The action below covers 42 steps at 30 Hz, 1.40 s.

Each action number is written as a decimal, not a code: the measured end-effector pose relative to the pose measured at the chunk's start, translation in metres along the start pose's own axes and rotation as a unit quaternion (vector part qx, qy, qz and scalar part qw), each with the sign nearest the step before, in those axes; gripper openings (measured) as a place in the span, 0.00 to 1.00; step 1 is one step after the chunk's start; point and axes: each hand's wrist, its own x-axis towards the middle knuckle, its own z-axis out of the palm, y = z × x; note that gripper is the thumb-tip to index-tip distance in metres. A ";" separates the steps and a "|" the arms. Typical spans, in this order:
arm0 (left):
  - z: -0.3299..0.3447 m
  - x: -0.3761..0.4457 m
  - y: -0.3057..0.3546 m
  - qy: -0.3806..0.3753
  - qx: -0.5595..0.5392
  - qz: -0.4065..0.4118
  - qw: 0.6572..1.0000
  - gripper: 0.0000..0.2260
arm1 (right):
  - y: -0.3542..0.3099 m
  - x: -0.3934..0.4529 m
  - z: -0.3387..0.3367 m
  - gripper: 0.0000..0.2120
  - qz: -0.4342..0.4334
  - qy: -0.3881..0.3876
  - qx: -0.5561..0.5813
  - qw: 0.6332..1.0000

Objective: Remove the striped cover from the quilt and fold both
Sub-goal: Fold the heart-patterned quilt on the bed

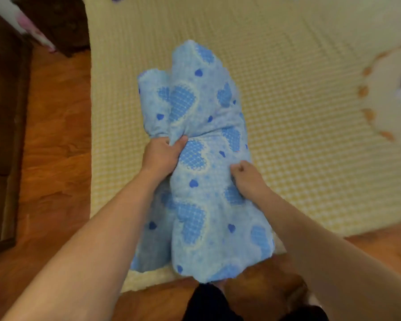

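Note:
A light blue quilt (202, 172) printed with darker blue hearts lies bunched in a long roll on the near corner of the bed, its near end hanging over the edge. My left hand (162, 156) grips a gathered fold at the roll's middle left. On the roll's right side, my right hand (248, 179) has its fingers curled into the fabric. No striped cover shows around it.
The bed carries a yellow checked sheet (287, 100) with a pale round motif (389, 96) at the right. Orange wooden floor (56, 135) runs along the left and near side. Dark wooden furniture (2, 112) stands at the far left. A small patterned cloth (35, 33) hangs top left.

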 end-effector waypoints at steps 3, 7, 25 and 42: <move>0.014 -0.005 0.015 0.030 0.069 0.013 0.997 0.21 | 0.056 -0.013 -0.063 0.10 0.000 -0.044 0.008 0.999; 0.015 -0.012 0.003 0.061 0.086 0.010 0.994 0.23 | 0.108 -0.017 -0.112 0.18 0.039 -0.072 0.015 0.996; -0.084 0.114 -0.263 -0.053 -0.069 -0.194 0.977 0.22 | 0.004 0.120 0.074 0.40 0.163 -0.156 0.129 0.966; -0.054 0.168 -0.251 -0.148 0.137 -0.293 0.935 0.21 | -0.020 0.169 0.138 0.25 0.179 0.074 -0.049 0.980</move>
